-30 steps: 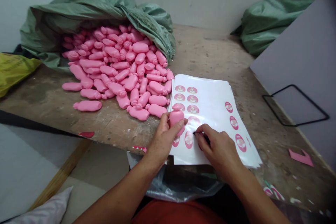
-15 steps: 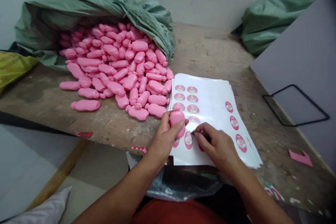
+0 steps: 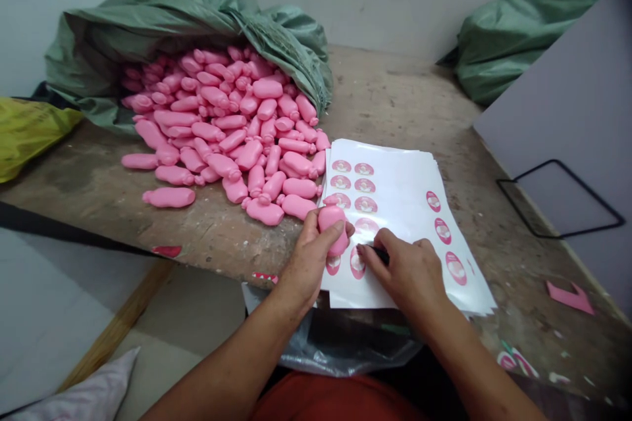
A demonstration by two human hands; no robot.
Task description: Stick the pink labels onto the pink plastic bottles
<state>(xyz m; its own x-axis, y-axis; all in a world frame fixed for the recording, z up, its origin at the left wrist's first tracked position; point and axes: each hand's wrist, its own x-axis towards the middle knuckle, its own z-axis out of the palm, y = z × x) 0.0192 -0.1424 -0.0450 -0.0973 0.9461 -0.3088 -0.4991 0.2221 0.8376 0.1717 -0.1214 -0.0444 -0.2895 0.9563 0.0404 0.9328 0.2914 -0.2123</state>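
My left hand (image 3: 312,253) is closed around a small pink plastic bottle (image 3: 332,227), held above the left edge of a stack of white sticker sheets (image 3: 399,177). My right hand (image 3: 407,270) is closed on a small black tool (image 3: 379,254), mostly hidden by the fingers; its exact kind I cannot tell. The right fingertips are at the right edge of an oval pink sticker (image 3: 357,263) on the top sheet. More oval pink stickers (image 3: 364,185) show in two columns at the left of the sheet, and several stand along its right side.
A heap of pink bottles (image 3: 217,125) spills from a green woven sack (image 3: 197,6) onto the worn wooden table (image 3: 380,92). Far left lies a yellow bag (image 3: 34,135). At right are another green sack (image 3: 513,39), a grey panel with a black wire frame (image 3: 563,233), and a pink scrap (image 3: 570,296).
The right fingertips have come down onto the edge of the oval sticker, and the black tool has turned back under the fingers. My left hand still holds the bottle. The view has shifted slightly.
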